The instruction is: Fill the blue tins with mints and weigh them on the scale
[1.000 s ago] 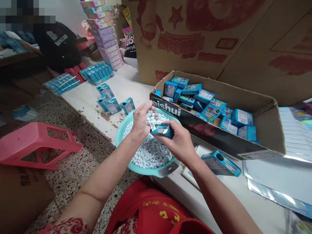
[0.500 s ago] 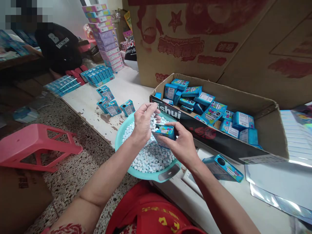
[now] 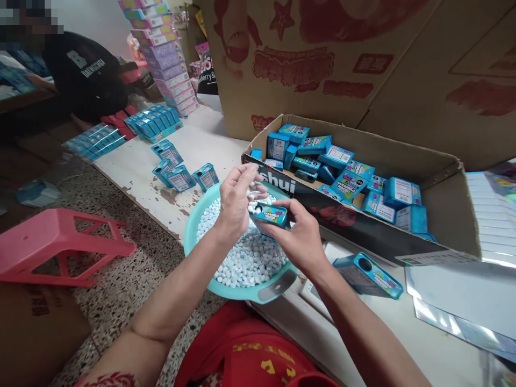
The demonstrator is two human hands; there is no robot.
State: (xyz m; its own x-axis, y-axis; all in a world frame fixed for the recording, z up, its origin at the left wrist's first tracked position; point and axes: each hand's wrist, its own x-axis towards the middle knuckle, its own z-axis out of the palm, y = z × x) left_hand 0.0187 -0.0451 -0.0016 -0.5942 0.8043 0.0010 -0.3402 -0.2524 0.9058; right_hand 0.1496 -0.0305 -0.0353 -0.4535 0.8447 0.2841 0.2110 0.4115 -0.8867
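My right hand [image 3: 302, 234] grips a small blue candy tin [image 3: 271, 215] with a round hole in its top, held tilted above a turquoise basin [image 3: 190, 242]. Curled just left of the hole, my left hand [image 3: 234, 204] has a few small white candies [image 3: 252, 196] at its fingers, and some lie at the opening. Many white and pale blue candies [image 3: 245, 263] fill the basin below. Another blue tin [image 3: 367, 275] with an open hole stands on the table beside my right forearm.
A long carton [image 3: 322, 212] of blue tins stands behind the basin, before a large cardboard box [image 3: 342, 64]. Several tins [image 3: 179, 178] stand on the table [image 3: 213, 129] to the left. A red stool [image 3: 60, 242] and a person in black [image 3: 86, 75] are farther left.
Fewer candies show between my left fingers, and some now sit at the tin's hole. The tin stays in my right hand. The view has shifted slightly.
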